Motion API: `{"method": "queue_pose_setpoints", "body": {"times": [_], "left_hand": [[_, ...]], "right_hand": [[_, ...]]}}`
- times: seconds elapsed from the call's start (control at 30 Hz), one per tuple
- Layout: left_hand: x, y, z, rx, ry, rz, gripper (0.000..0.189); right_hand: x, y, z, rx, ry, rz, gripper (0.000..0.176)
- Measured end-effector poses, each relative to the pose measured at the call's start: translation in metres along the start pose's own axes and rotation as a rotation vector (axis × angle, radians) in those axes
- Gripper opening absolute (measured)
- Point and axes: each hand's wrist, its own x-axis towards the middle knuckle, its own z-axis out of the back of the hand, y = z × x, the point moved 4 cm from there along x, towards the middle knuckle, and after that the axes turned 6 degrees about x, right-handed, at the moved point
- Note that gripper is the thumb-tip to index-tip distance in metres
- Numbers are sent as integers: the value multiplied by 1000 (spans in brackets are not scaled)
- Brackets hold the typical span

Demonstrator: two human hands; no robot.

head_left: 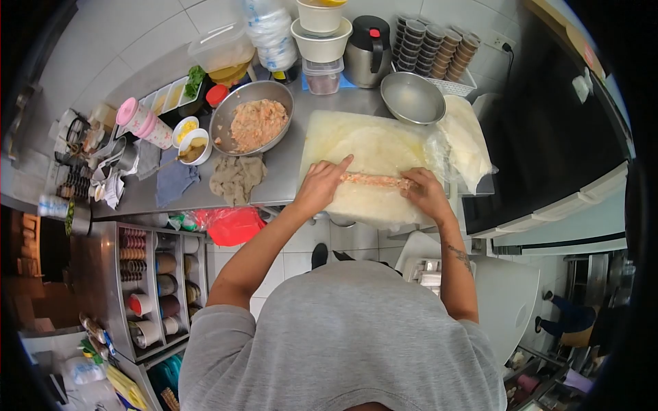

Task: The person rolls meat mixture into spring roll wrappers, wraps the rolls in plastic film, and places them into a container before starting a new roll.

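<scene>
A pale wrapper sheet [363, 204] lies on the cutting board [319, 130], overhanging the table's near edge. Across it runs a thin strip of pinkish minced filling [374, 180]. At the strip's left end is my left hand [321, 185], one digit stretched out and its other fingers partly hidden. My right hand [426, 193] has its fingers closed around the strip's right end. Further left, a steel bowl [286, 130] holds a mound of the same filling [258, 125]. More pale sheets in a plastic bag [466, 140] lie right of the board.
An empty-looking steel bowl [412, 98] sits behind the board, near a steel jug [367, 51]. Two small white bowls [195, 152], a beige cloth [237, 179] and a blue cloth [177, 183] are at left. A dark appliance [548, 130] stands at right.
</scene>
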Motion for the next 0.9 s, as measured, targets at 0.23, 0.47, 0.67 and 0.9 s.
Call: {"method": "queue_pose_setpoints", "body": {"times": [0.23,0.47,0.67,0.9], "left_hand": [[-6,0,7,-97,11,26,73],[-34,-35,18,54,147,-145,64],[-61,-30,-19,334,109,-223,57],[-27,-36,4,-95,-87,-114,29]], "right_hand": [[-3,-2,3,28,-13,-63,34],[-3,-2,7,-39,0,-10,29],[-4,15,9,-8,41,-70,57],[-31,46,12,-299,211,53,87]]}}
